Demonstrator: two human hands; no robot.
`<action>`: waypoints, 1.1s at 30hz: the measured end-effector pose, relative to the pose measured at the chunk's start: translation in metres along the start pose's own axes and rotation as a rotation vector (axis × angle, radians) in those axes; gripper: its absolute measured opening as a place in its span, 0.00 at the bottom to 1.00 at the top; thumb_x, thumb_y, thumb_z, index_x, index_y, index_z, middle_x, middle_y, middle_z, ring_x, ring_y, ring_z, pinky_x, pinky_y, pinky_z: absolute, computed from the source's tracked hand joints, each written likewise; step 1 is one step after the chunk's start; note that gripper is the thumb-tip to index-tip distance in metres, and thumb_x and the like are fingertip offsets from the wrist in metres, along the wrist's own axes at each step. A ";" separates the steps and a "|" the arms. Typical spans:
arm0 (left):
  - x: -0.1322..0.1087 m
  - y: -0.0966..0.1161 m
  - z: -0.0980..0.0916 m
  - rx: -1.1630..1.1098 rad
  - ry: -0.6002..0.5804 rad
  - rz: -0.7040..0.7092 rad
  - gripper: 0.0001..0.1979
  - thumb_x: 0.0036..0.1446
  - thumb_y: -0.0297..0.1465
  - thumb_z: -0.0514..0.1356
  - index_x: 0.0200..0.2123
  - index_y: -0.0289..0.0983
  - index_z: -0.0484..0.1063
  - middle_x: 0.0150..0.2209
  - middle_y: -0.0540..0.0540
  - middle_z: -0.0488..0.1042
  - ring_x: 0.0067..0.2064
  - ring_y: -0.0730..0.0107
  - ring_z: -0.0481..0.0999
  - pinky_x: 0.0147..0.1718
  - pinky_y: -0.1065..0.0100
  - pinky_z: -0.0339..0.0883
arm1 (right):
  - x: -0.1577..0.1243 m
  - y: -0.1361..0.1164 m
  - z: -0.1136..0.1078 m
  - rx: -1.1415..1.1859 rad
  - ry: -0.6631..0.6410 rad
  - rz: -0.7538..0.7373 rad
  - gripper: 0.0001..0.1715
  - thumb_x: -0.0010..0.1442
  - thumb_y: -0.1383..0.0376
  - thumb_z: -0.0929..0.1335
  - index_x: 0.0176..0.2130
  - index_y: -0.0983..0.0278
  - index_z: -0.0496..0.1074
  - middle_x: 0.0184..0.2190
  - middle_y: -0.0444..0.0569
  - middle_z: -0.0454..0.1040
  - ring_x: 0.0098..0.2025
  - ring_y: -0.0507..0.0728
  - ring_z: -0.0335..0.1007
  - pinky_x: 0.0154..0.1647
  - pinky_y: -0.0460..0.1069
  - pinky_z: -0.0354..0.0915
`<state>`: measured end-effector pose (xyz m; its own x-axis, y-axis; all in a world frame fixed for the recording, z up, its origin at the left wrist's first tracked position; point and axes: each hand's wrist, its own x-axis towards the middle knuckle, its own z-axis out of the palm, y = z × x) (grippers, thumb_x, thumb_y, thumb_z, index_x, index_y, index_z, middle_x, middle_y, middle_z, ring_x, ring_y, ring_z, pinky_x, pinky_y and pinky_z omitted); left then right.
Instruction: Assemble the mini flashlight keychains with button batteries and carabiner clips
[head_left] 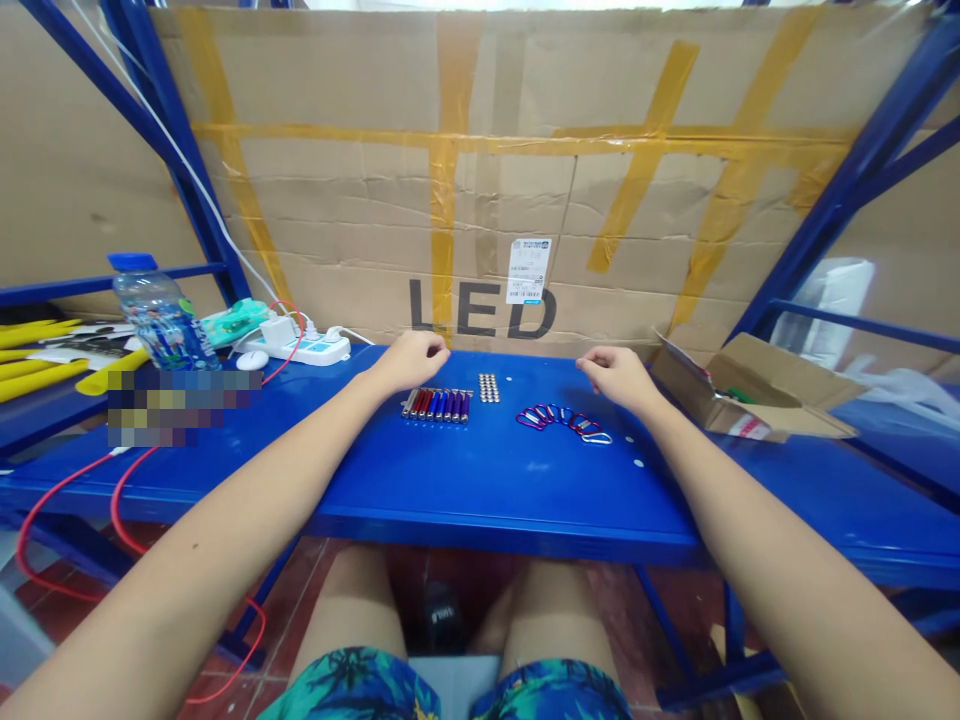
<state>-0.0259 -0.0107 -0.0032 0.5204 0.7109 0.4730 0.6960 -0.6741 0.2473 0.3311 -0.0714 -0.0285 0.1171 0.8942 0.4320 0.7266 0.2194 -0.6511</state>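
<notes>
My left hand (pixel 415 360) rests on the blue table (pixel 465 490) with its fingers curled in, and nothing shows in it. Just in front of it lies a row of small metal tubes like mini flashlights (pixel 437 405), coloured silver, red, blue and purple. To their right stands a neat block of small silver button cells (pixel 489 388). A curved row of carabiners (pixel 562 418) in purple, blue, red and silver lies nearer my right hand (pixel 611 372). That hand is loosely closed, the thumb against the fingers, and appears to hold nothing. Neither hand visibly grips an item.
On the left are a water bottle (pixel 163 312), a white power strip (pixel 311 346), yellow-handled items (pixel 45 370) and a red cable (pixel 124 500). An open cardboard box (pixel 757 395) sits at right. A large cardboard panel (pixel 360 220) marked LED stands behind the table.
</notes>
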 end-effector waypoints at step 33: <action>-0.006 0.046 -0.001 -0.096 -0.359 0.219 0.09 0.58 0.32 0.60 0.39 0.40 0.80 0.42 0.45 0.75 0.43 0.66 0.72 0.45 0.65 0.64 | -0.007 -0.018 -0.001 -0.039 -0.083 -0.053 0.15 0.57 0.56 0.66 0.27 0.64 0.70 0.16 0.43 0.68 0.20 0.52 0.62 0.27 0.48 0.58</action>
<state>0.0026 -0.0468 0.0060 0.8017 0.5622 0.2031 0.5095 -0.8203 0.2597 0.3176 -0.0823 -0.0195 0.0228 0.9114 0.4109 0.7563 0.2531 -0.6033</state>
